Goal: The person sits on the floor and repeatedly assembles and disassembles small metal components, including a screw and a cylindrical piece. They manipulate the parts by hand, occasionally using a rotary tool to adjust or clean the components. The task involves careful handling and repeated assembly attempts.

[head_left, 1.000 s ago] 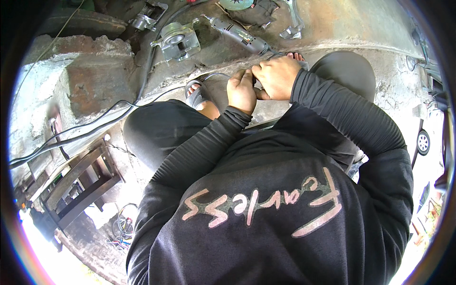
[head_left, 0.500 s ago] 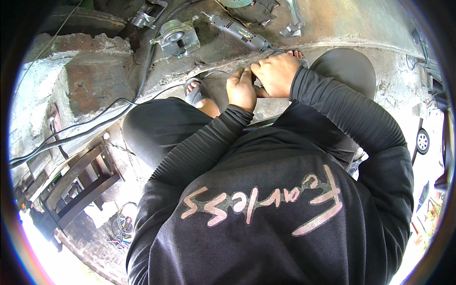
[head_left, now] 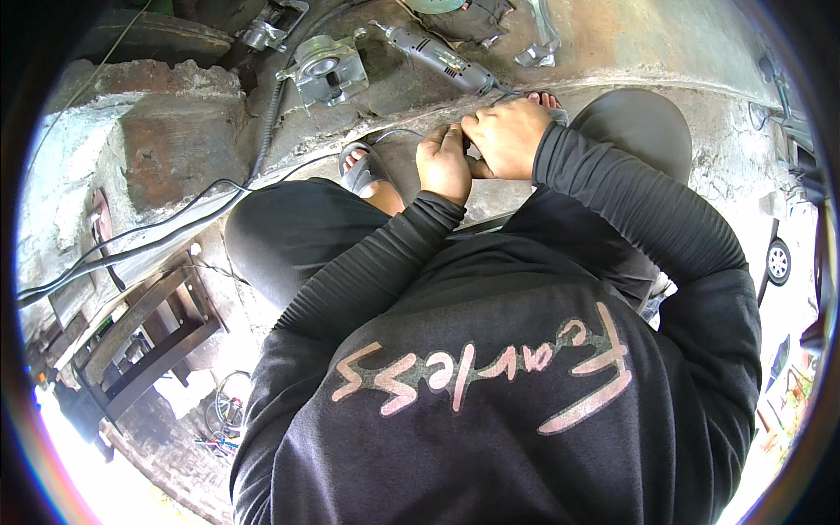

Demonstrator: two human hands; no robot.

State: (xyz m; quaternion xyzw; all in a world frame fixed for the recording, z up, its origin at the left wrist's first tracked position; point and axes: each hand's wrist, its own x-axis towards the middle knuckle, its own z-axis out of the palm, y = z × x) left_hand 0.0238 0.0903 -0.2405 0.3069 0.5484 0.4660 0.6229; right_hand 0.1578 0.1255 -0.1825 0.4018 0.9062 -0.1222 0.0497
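My left hand (head_left: 444, 164) and my right hand (head_left: 507, 140) meet in front of my knees, both closed. Between them sits something small and dark, mostly covered by my fingers, so its kind does not show. Just beyond the hands a grey rotary tool (head_left: 442, 63) lies on the concrete, its narrow tip toward the far left and its cord running back near my right hand. Left of that tool rests a silvery cast metal part (head_left: 328, 74) that looks like a brake caliper, touched by neither hand.
Another metal part (head_left: 267, 28) lies farther left, and a small metal piece (head_left: 536, 55) at the far right. Dark cloth (head_left: 468, 22) is beside the tool. Black cables (head_left: 223, 188) run along the concrete edge on the left. A dark frame (head_left: 153, 341) stands at lower left.
My hands have barely shifted, staying pressed together around the same spot. The tool and metal parts lie where they were.
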